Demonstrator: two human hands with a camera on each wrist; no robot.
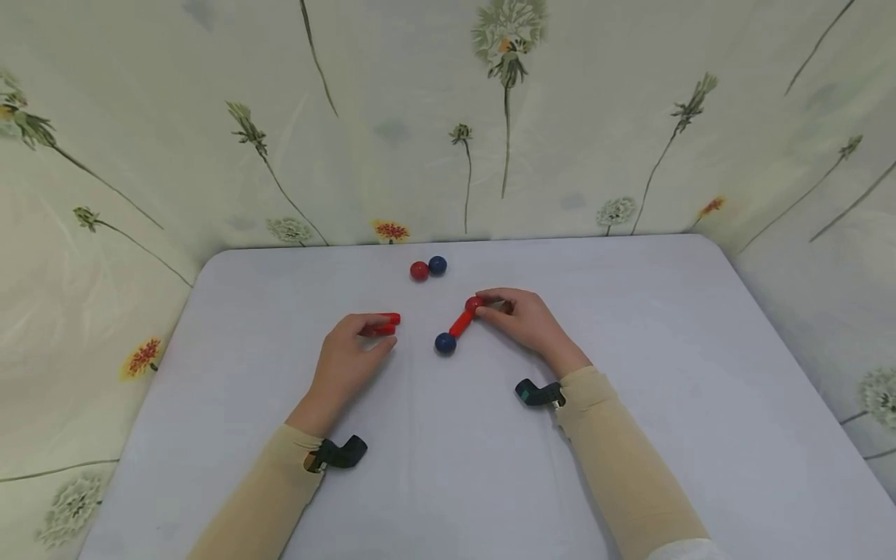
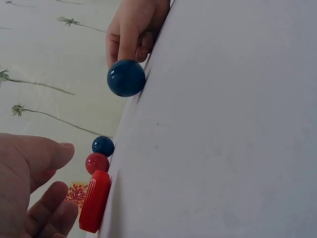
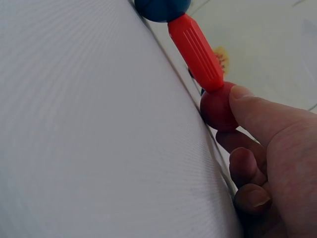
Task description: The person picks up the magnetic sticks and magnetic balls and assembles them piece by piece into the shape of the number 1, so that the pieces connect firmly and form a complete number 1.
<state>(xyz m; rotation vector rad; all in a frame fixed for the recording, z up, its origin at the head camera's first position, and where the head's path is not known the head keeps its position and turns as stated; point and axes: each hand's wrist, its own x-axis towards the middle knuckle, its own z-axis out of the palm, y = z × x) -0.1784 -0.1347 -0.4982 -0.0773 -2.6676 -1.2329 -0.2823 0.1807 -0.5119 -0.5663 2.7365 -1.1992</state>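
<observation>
My right hand (image 1: 525, 317) pinches a red ball (image 3: 218, 106) between thumb and fingers. One end of a red rod (image 1: 460, 323) joins that ball, and a dark blue ball (image 1: 445, 344) sits on its other end. On the left, my left hand (image 1: 353, 354) is beside two loose red rods (image 1: 386, 318) lying side by side. Its thumb stands apart from the fingers in the left wrist view, with a red rod (image 2: 95, 202) just beyond them. Whether the fingertips touch the rods I cannot tell.
Farther back on the white table (image 1: 630, 311), a second red ball (image 1: 419, 271) and a second dark blue ball (image 1: 437, 265) lie touching. A curtain with a dandelion print (image 1: 392, 155) hangs behind the table's back edge. Each forearm carries a small black device (image 1: 341, 452).
</observation>
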